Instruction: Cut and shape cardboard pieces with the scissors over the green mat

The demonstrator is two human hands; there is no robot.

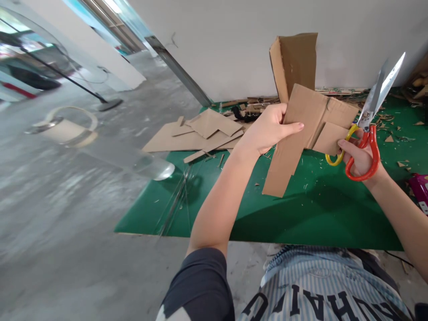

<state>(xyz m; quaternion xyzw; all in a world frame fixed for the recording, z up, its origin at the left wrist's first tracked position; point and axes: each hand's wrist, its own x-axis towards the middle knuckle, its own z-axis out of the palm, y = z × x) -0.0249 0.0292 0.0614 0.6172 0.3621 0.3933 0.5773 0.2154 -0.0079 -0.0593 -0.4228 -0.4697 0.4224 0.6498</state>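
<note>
Presently on view:
- Left hand (pixel 267 129): closed on a cardboard piece (pixel 309 129), thumb across its face, holding it up above the green mat (pixel 301 214).
- Cardboard piece: folded, irregular, one flap standing upright, one strip hanging down toward the mat.
- Right hand (pixel 359 156): fingers through the red and yellow handles of scissors (pixel 371 120), blades parted and pointing up, just beside the cardboard's right edge.
- Flat cardboard sheets (pixel 200 133): lying at the mat's far left corner.
- Small scraps (pixel 389 139): scattered over the mat's right side.

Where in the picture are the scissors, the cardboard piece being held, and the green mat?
scissors (pixel 368 119): head view, on the pivot above the handles.
cardboard piece (pixel 309 116): head view, on its flat middle.
green mat (pixel 301 214): head view, on a bare patch.
</note>
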